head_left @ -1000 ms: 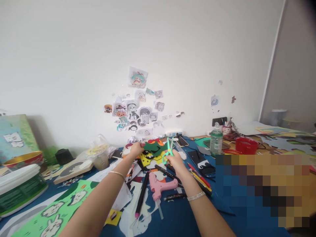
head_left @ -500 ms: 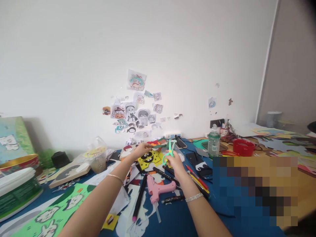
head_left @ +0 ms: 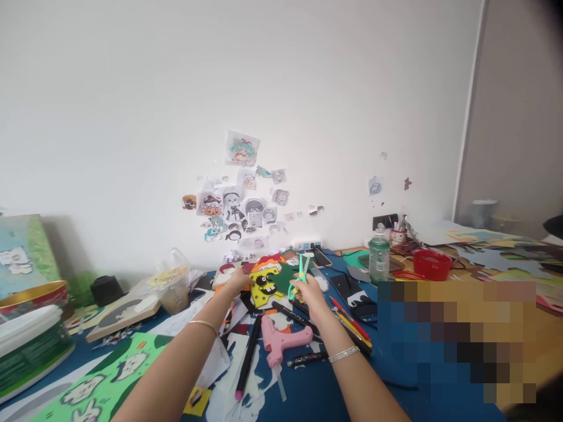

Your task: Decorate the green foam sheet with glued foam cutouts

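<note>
left hand: reaches to the centre of the frame, a thin gold-toned bangle near its wrist; the fingertips meet the left edge of a flat yellow paper cut-out with dark spots and a toothy grin; whether they pinch it, one cannot tell.

right hand: just right of centre, fingers curled around the handles of mint-green plastic-handled scissors; a pale glittering bracelet circles the forearm.

scissors: point toward the top of the frame, blades parted.

cut-out: lies at mid-frame, between the two hands, face up.

dark green paper piece: just right of the cut-out, between it and the scissors.

glue gun: a pink plastic glue gun, lower centre, with a translucent glue stick projecting toward the bottom edge.

marker: a thick black marker with a pink end, left of the glue gun, slanting.

pencils: slim red and yellow pencils, beside the right forearm.

bottle: a clear plastic bottle with green cap and label, right of centre, upright.

container: a round red container, farther right.

support: a blue tabletop, lower centre.

wall: a plain white wall, filling the upper frame, with small paper drawings attached.
</note>
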Motion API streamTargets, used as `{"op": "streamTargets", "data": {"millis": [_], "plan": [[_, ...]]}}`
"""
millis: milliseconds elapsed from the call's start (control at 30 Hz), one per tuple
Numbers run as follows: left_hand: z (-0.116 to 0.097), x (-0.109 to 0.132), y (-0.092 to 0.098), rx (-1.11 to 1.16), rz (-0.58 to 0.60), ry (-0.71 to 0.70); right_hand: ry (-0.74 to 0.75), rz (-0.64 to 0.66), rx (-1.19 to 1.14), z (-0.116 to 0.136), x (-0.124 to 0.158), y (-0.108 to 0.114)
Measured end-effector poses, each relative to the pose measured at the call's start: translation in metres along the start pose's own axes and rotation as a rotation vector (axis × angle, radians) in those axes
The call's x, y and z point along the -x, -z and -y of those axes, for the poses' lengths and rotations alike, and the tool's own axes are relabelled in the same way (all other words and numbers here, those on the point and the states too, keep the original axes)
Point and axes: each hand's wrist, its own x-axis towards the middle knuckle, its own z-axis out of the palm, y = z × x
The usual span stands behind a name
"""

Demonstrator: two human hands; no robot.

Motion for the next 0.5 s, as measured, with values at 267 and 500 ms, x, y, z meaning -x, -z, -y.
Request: {"op": "streamTargets", "data": {"millis": [267, 500], "plan": [[0.003, -0.009, 0.037, 0.34, -0.273, -0.073, 0.02, 0.013, 0.005, 0.003, 0.005, -0.003], [0.011, -0.016, 0.062, 0.486, -0.382, -0.046, 0.056, 0.023, 0.123, -0.003, 0.0, -0.005]]}}
